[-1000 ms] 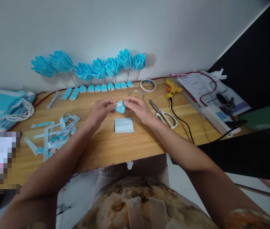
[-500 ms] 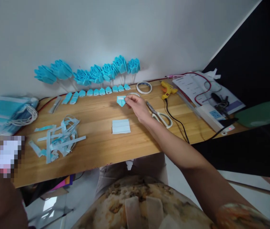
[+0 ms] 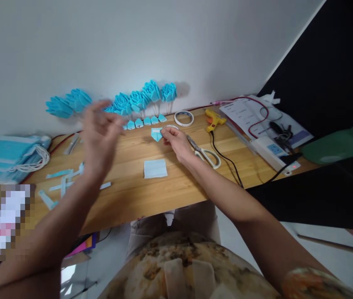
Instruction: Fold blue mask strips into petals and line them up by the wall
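Observation:
My right hand (image 3: 174,139) pinches a small folded blue petal (image 3: 156,134) above the wooden table. The petal comes to a point at the bottom and has a white strip along its upper edge. My left hand (image 3: 99,131), blurred by motion, is raised left of the petal with its fingers apart, and I see nothing in it. A pale blue rectangle of mask fabric (image 3: 155,168) lies on the table below the petal. More folded petals (image 3: 139,123) form a row at the back, partly hidden by my left hand.
Several blue fabric roses (image 3: 122,103) on sticks lean against the wall. Scissors (image 3: 206,154), a tape roll (image 3: 184,118) and a yellow glue gun (image 3: 214,119) lie right. Fabric scraps (image 3: 62,182) and stacked masks (image 3: 9,154) lie left. A power strip (image 3: 271,152) sits at far right.
My left hand has come up from the lower left to over the table, in front of the scraps and roses. My right hand still holds the petal, and the camera view has shifted slightly.

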Motion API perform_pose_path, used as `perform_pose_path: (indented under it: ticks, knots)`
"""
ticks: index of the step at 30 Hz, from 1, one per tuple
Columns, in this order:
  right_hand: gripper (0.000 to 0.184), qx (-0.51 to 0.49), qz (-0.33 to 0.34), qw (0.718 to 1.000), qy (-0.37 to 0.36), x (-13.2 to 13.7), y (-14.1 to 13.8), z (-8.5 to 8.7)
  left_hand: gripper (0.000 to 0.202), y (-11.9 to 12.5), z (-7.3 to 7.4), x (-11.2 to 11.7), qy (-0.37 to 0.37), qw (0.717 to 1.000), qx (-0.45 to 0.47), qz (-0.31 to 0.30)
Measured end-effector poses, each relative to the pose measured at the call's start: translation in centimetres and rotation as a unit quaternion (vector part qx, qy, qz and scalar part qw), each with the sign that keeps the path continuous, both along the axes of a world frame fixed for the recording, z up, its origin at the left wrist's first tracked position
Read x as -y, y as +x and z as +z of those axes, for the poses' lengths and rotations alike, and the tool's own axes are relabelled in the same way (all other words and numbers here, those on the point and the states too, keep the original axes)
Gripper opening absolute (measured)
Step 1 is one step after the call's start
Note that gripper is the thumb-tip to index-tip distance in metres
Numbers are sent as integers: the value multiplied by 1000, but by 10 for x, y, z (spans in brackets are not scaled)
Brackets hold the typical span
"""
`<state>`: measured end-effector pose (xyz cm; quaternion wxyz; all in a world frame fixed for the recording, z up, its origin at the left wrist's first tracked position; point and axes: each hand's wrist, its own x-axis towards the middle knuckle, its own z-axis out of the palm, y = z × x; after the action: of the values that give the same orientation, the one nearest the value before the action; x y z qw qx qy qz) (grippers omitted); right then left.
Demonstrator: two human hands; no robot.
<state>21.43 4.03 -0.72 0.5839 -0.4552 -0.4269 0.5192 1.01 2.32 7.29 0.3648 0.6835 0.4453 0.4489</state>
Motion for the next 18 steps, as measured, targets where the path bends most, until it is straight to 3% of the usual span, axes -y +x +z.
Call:
perform_pose_path:
  ticks: [2, 6, 12, 18]
  knots:
    - [37, 6, 6, 1000, 10, 2, -1, 2, 35, 17, -8, 1, 34, 999, 15, 37]
    - [32, 6, 12, 999, 31, 5, -3, 5, 20, 40, -30, -9, 41, 998, -27, 32]
    - [27, 32, 16, 998, 43, 7, -6, 4, 12, 35, -44, -17, 97, 988, -109, 53]
    - [21, 89, 22, 992, 81, 11, -8, 3, 12, 32, -50, -11, 93, 988, -113, 58]
